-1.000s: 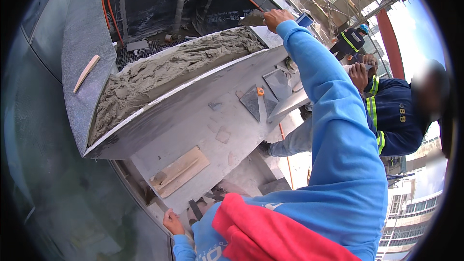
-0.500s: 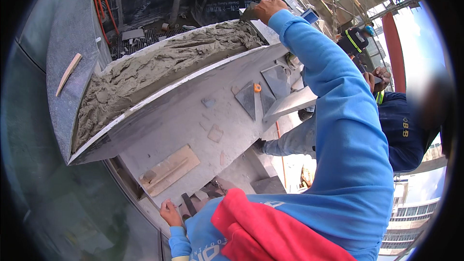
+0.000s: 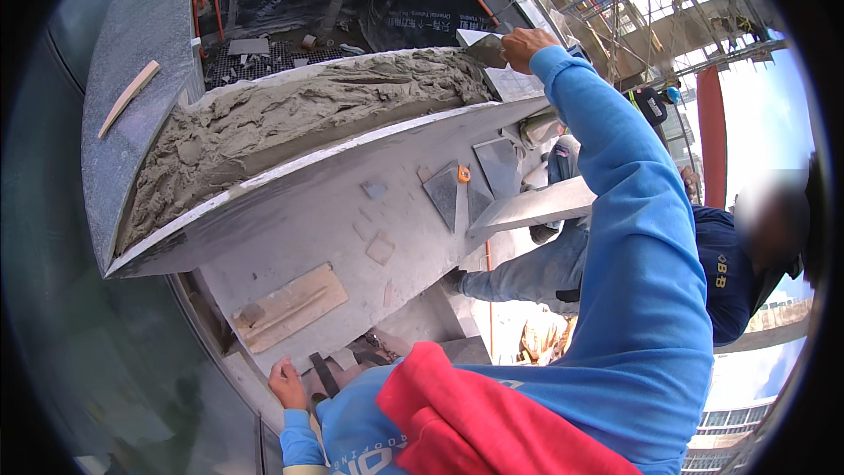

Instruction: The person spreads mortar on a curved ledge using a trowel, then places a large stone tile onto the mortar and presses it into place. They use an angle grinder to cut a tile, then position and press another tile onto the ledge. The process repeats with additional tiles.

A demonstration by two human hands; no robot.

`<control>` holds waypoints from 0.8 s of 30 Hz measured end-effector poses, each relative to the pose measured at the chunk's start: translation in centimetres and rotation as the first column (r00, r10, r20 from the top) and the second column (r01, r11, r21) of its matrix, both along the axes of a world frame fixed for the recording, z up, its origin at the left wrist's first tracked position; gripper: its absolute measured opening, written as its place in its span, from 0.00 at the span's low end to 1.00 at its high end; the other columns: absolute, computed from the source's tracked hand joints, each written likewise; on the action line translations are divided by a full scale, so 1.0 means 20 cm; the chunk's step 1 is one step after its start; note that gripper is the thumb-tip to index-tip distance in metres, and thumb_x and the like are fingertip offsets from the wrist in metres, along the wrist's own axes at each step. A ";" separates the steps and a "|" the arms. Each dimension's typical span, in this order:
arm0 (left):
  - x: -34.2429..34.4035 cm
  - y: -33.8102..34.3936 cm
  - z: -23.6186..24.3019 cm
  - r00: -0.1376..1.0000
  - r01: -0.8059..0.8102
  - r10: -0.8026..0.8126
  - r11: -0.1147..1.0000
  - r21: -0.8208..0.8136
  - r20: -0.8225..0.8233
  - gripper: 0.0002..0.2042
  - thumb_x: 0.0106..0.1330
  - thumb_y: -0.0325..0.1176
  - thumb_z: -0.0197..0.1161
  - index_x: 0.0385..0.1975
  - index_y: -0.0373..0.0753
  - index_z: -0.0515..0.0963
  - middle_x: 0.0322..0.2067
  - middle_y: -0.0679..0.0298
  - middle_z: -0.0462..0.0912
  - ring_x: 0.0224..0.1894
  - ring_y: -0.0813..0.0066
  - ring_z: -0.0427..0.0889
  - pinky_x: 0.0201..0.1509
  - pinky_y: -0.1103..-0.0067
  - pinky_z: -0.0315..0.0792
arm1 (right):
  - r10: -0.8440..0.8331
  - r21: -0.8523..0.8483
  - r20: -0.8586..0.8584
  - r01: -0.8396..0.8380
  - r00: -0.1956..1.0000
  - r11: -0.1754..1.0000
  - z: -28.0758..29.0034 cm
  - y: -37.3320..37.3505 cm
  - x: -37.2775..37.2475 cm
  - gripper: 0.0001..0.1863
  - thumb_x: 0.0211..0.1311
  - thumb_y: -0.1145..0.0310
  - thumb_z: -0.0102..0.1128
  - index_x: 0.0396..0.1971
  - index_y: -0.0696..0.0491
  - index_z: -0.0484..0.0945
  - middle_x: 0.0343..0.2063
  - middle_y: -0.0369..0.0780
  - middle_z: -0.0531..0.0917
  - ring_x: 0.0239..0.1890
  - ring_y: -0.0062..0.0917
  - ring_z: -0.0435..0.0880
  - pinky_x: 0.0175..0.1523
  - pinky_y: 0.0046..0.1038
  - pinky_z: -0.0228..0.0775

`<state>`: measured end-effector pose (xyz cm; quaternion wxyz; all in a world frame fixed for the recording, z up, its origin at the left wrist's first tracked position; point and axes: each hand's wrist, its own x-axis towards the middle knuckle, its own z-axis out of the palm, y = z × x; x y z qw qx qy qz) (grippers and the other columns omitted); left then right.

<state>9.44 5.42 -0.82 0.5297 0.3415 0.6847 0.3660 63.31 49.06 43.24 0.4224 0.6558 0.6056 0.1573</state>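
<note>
My right hand (image 3: 526,48) reaches far out and is closed around a trowel, its handle hidden in my fist. The grey trowel blade (image 3: 485,51) is at the right end of a long bed of wet mortar (image 3: 290,114), beside a pale slab (image 3: 514,84). The mortar is rough and ridged, and fills a trough behind a stone facing panel (image 3: 352,154). Low at the left, my left hand (image 3: 288,384) hangs near the ledge with fingers loosely bent, and nothing shows in it.
A wooden strip (image 3: 129,98) lies on the grey stone slab (image 3: 145,31) at left. On the lower ledge are a wooden float (image 3: 292,306), stone offcuts and an orange tape measure (image 3: 463,174). A co-worker (image 3: 730,255) stands at right; scaffolding (image 3: 686,18) rises behind.
My right hand and the trowel have shifted slightly right and down in the picture, with the blade now against the mortar's end by the pale slab. The view has turned a little.
</note>
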 end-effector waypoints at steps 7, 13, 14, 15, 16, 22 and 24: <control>-0.02 0.00 0.00 1.000 -0.021 0.020 0.999 -0.047 -0.019 0.11 0.74 0.29 0.56 0.42 0.28 0.83 0.25 0.65 0.79 0.26 0.79 0.76 0.32 0.80 0.72 | -0.055 0.085 -0.070 0.060 0.996 0.995 -0.06 -0.09 0.07 0.13 0.71 0.61 0.57 0.43 0.52 0.87 0.43 0.47 0.88 0.48 0.44 0.88 0.51 0.43 0.81; -0.04 -0.01 0.03 0.999 -0.049 0.048 0.997 -0.060 -0.017 0.11 0.75 0.30 0.57 0.42 0.29 0.83 0.26 0.65 0.79 0.26 0.80 0.75 0.31 0.80 0.71 | 0.028 0.093 -0.069 -0.022 0.997 0.995 -0.05 -0.11 0.05 0.19 0.74 0.57 0.52 0.40 0.55 0.87 0.39 0.49 0.88 0.44 0.46 0.89 0.50 0.46 0.80; -0.04 -0.01 0.03 0.998 -0.066 0.065 0.996 -0.066 -0.016 0.11 0.75 0.31 0.57 0.42 0.29 0.83 0.26 0.65 0.79 0.26 0.80 0.74 0.31 0.80 0.71 | 0.020 0.092 -0.093 -0.011 0.995 0.996 -0.04 -0.11 0.04 0.20 0.75 0.56 0.52 0.39 0.56 0.87 0.38 0.50 0.88 0.43 0.47 0.88 0.49 0.47 0.80; -0.03 -0.01 0.03 0.997 -0.073 0.074 0.996 -0.052 0.019 0.11 0.75 0.31 0.57 0.42 0.29 0.83 0.26 0.65 0.79 0.26 0.80 0.74 0.31 0.80 0.70 | 0.013 0.103 -0.112 -0.002 0.994 0.995 -0.04 -0.11 0.04 0.21 0.75 0.55 0.52 0.38 0.56 0.87 0.37 0.50 0.88 0.42 0.48 0.88 0.49 0.47 0.79; -0.02 -0.01 0.03 0.997 -0.072 0.071 0.995 -0.075 -0.012 0.11 0.75 0.31 0.57 0.42 0.29 0.82 0.26 0.65 0.79 0.25 0.81 0.74 0.31 0.80 0.70 | -0.007 0.096 -0.136 0.020 0.991 0.995 -0.03 -0.11 0.04 0.21 0.75 0.54 0.52 0.37 0.56 0.87 0.36 0.50 0.88 0.42 0.48 0.87 0.48 0.47 0.79; 0.03 -0.01 0.00 0.999 -0.040 0.041 0.998 -0.040 0.011 0.11 0.75 0.30 0.57 0.41 0.28 0.82 0.23 0.66 0.78 0.25 0.81 0.74 0.31 0.80 0.70 | 0.014 0.033 -0.280 -0.005 0.960 0.999 0.00 -0.08 0.02 0.23 0.75 0.50 0.52 0.39 0.55 0.88 0.35 0.50 0.88 0.41 0.48 0.86 0.48 0.47 0.77; 0.04 0.00 -0.01 1.000 -0.027 0.026 0.999 -0.036 -0.011 0.11 0.75 0.30 0.57 0.41 0.28 0.82 0.23 0.66 0.78 0.25 0.80 0.74 0.30 0.79 0.70 | 0.027 0.017 -0.267 -0.023 0.963 1.000 0.02 -0.07 0.02 0.24 0.75 0.49 0.52 0.40 0.53 0.88 0.35 0.50 0.87 0.41 0.48 0.86 0.48 0.47 0.76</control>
